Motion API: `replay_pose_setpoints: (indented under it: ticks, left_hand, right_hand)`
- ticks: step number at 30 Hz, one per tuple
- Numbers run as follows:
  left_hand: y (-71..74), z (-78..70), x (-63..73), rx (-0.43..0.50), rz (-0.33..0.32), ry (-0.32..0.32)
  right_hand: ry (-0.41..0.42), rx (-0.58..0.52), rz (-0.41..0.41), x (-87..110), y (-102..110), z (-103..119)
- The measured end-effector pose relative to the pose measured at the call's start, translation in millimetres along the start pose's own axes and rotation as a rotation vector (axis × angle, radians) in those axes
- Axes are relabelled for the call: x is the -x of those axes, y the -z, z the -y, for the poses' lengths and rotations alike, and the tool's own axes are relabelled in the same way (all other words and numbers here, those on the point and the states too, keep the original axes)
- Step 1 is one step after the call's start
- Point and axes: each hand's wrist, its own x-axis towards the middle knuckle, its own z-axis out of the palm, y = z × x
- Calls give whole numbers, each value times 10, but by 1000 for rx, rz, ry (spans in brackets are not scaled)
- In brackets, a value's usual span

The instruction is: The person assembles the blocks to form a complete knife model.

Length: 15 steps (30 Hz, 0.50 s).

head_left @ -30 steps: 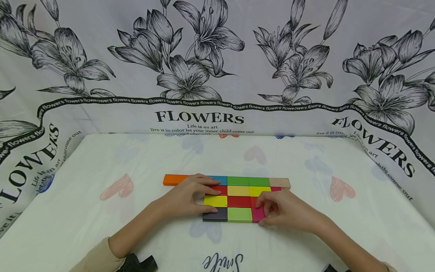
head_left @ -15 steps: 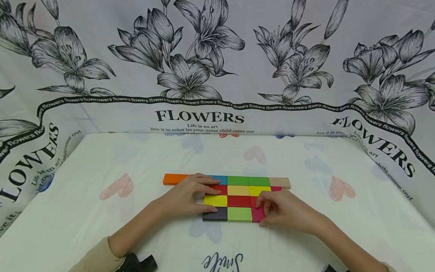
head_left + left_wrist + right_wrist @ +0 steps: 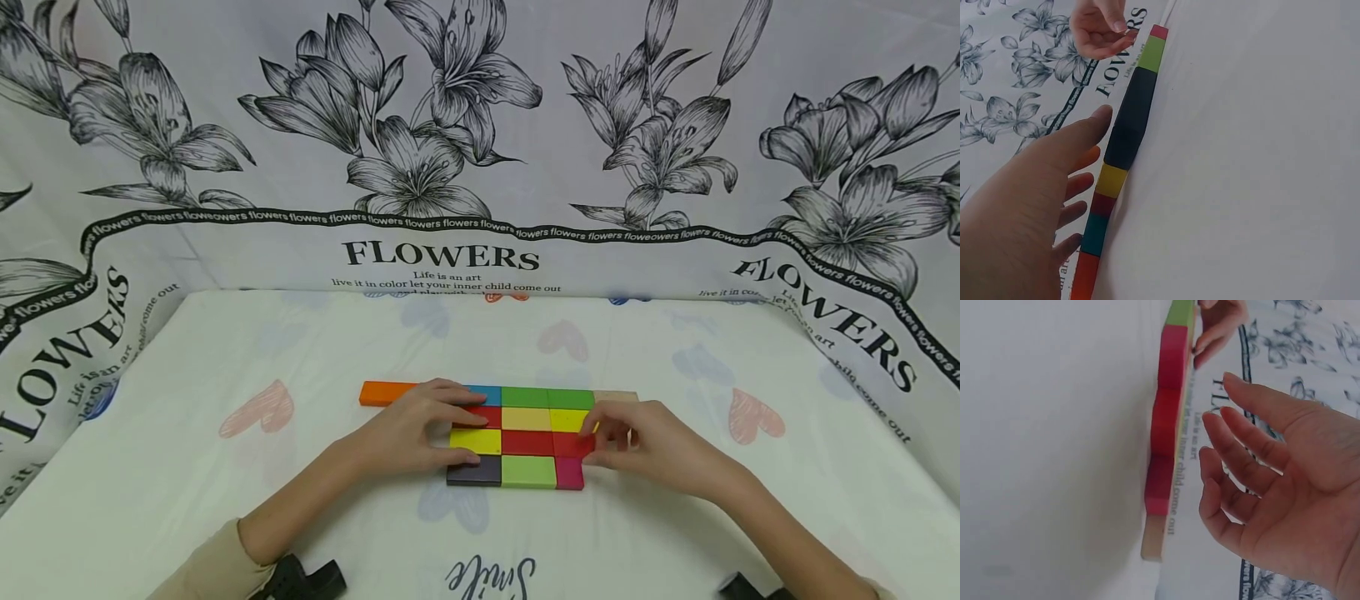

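Observation:
Flat coloured blocks lie pushed together in rows on the white cloth. The back row runs from an orange block (image 3: pixel 386 393) past blue and two green blocks (image 3: pixel 524 398) to a wood-coloured block (image 3: pixel 1153 537). In front lie red, yellow and cream blocks, then a dark block (image 3: pixel 474 471), a light green block (image 3: pixel 528 472) and a magenta block (image 3: pixel 570 473). My left hand (image 3: pixel 420 423) rests on the left side, fingers stretched over the blue and red blocks, thumb on the dark block. My right hand (image 3: pixel 663 446) is at the right ends of the rows, fingers loosely bent, holding nothing.
The white cloth (image 3: pixel 315 525) has pale hearts and the word Smile. A flower-printed cloth (image 3: pixel 300 183) stands up behind and at the sides. Dark wrist gear (image 3: pixel 303 579) shows at the bottom edge.
My right hand has moved back and slightly right, off the magenta block, whose right end now shows. The left hand and the blocks stay in place.

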Motion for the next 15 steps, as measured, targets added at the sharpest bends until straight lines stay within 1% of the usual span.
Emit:
replay_pose_setpoints:
  ticks: [3, 5, 9, 12, 15]
  left_hand:
    - [24, -3, -8, 0, -10, 4]
    - [47, 8, -10, -10, -27, 1]
    - [100, 66, -6, -51, -101, -28]
    - [145, 120, -2, -112, -162, -52]
    - [190, 168, 7, -191, -191, -45]
  right_hand:
    - [-11, 28, -43, 21, 71, -36]
    - [-41, 52, -72, 31, 126, -68]
    - [-96, 127, -139, 38, 225, -147]
    - [-109, 185, -187, 58, 282, -212]
    - [-108, 221, -225, 92, 325, -268]
